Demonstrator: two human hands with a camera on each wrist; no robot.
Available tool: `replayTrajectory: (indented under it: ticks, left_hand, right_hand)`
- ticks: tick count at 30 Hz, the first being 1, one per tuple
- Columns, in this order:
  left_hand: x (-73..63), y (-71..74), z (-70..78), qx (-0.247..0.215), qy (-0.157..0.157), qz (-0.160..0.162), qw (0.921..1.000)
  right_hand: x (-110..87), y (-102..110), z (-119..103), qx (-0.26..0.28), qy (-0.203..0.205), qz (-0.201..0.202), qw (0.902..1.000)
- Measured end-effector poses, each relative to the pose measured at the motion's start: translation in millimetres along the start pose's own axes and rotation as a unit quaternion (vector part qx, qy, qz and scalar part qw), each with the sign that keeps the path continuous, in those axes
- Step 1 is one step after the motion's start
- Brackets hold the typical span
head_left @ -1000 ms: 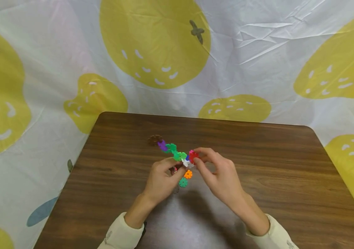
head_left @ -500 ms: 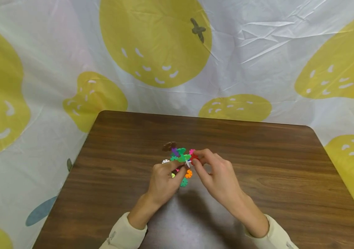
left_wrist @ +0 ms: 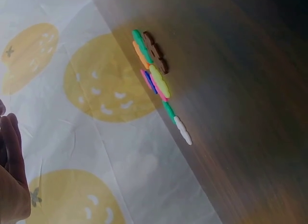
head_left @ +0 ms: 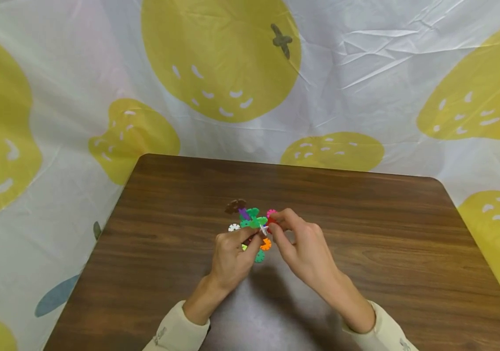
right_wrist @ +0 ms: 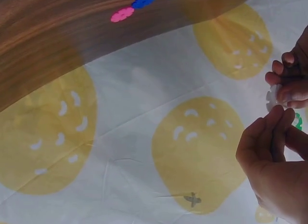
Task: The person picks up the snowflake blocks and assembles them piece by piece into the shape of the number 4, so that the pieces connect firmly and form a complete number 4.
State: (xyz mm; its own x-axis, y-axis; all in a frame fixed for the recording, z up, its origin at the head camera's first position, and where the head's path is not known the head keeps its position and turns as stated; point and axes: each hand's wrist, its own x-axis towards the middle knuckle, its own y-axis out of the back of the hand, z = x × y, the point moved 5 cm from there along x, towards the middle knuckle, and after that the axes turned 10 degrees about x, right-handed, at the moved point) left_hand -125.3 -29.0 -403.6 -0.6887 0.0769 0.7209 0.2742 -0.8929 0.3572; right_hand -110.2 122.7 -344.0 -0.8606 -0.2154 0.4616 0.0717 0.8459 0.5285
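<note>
My left hand (head_left: 232, 256) pinches a white notched plastic disc (head_left: 263, 229), part of a chain of interlocking discs. From it the chain runs up and left through a light green disc (head_left: 257, 222), a green one, a purple disc (head_left: 244, 214) and a brown disc (head_left: 235, 206). Close on the right, my right hand (head_left: 307, 246) pinches a red disc (head_left: 271, 222) against the white one. Fingers hide where these two meet. In the right wrist view, the fingertips of both hands come together around the white disc (right_wrist: 272, 96).
Loose discs lie on the wooden table (head_left: 386, 234) beneath the hands: pink (head_left: 271, 213), white (head_left: 233, 227), orange (head_left: 266, 244), green (head_left: 260, 256). The left wrist view adds a yellow disc (left_wrist: 160, 82) and brown ones (left_wrist: 156, 53). A fruit-patterned cloth (head_left: 232, 141) hangs behind.
The chain's brown end has swung right and slightly down, nearer the hands. My left hand has shifted a little right, uncovering the loose white disc. The red disc stays pinched on the right.
</note>
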Motion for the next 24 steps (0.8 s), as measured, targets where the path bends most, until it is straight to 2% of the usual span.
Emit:
replayTrajectory:
  ticks: [7,11,17,24]
  left_hand:
    - [0.1,1.4,-1.5,-0.014,-0.007,-0.018,0.9997]
    - [1.8,4.3,-3.2,-0.019,-0.008,-0.017,0.9996]
    - [4.4,9.6,-4.1,-0.023,0.002,-0.017,0.9996]
    - [4.9,12.7,-4.6,-0.008,0.014,-0.025,0.9996]
  right_hand:
    - [-1.2,1.4,3.5,0.023,-0.028,-0.022,0.9991]
    - [-2.1,4.0,5.9,0.027,-0.029,-0.032,0.9987]
    - [-0.4,18.0,16.0,-0.011,-0.020,-0.009,0.9997]
    - [-2.0,32.6,45.9,-0.054,-0.009,0.014,0.9984]
